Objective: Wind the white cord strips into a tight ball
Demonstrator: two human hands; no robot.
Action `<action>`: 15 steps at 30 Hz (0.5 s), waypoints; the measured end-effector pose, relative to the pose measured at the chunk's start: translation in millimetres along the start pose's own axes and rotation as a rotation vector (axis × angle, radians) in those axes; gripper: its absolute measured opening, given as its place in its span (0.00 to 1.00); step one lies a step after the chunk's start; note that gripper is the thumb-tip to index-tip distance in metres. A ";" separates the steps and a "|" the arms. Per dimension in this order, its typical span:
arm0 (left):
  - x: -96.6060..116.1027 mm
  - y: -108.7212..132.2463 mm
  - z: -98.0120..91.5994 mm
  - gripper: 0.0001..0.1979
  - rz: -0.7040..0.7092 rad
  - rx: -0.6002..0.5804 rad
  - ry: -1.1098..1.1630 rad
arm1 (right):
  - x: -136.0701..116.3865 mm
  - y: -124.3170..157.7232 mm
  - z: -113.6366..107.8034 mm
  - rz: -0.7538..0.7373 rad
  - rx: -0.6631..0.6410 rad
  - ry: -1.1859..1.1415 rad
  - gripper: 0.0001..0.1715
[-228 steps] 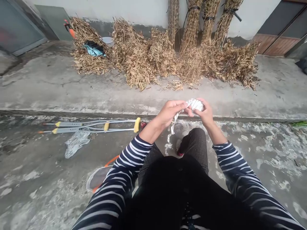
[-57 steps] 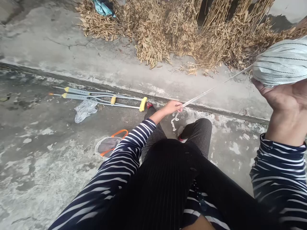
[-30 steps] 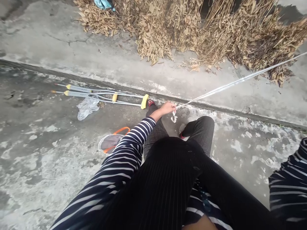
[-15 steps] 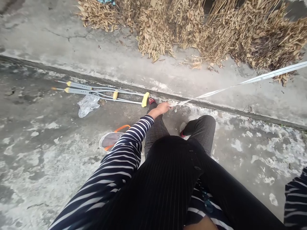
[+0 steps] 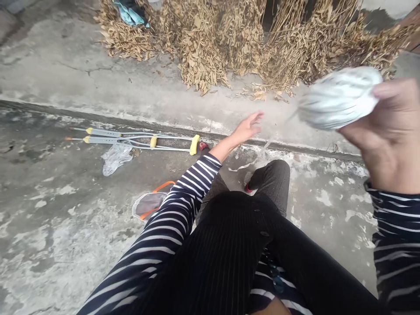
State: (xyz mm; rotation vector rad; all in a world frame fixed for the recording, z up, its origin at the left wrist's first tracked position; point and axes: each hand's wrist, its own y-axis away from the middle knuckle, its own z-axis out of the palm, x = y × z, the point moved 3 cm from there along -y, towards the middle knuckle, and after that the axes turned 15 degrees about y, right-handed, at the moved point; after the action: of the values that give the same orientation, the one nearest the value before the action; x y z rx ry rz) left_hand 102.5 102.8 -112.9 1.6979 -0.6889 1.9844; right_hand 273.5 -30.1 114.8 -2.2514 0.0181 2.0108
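Gap btwn L hand [image 5: 247,129] & R hand [image 5: 383,131] crossed only by thin white strip [image 5: 265,146]; crutches [image 5: 105,140] lie left.

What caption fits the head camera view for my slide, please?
Right hand holds up a ball of white strip; left hand is open; crutches lie on the concrete.

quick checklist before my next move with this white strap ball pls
1. Strap ball secure in right hand: ok, fingers lie over it, though the view is blurred.
2. Left hand on the strap: not ok, it is open with fingers spread, off the strap.
3. Loose strap end lying free: ok, it lies on the concrete near the knee.
4. Strap tension: cannot tell, the strand from the ball is blurred.
5. Crutches clear of the strap: ok, they lie apart, off to the left.
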 end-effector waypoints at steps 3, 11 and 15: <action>39.6 -13.2 22.5 0.23 0.073 -0.042 0.166 | 14.8 -5.1 21.5 0.151 -0.168 -0.038 0.21; 46.7 33.3 32.5 0.20 -0.146 -0.176 0.552 | 45.5 -10.8 26.6 0.034 -0.027 -0.082 0.30; 29.0 48.9 24.6 0.23 -0.214 -0.095 0.580 | 77.1 -9.8 20.3 0.034 0.069 -0.025 0.30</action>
State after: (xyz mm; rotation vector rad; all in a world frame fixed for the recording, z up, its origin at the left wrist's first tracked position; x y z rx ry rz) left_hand 86.9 49.4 -85.5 1.0071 -0.3659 2.0970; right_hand 263.3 -12.7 37.0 -2.1994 0.1226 2.0222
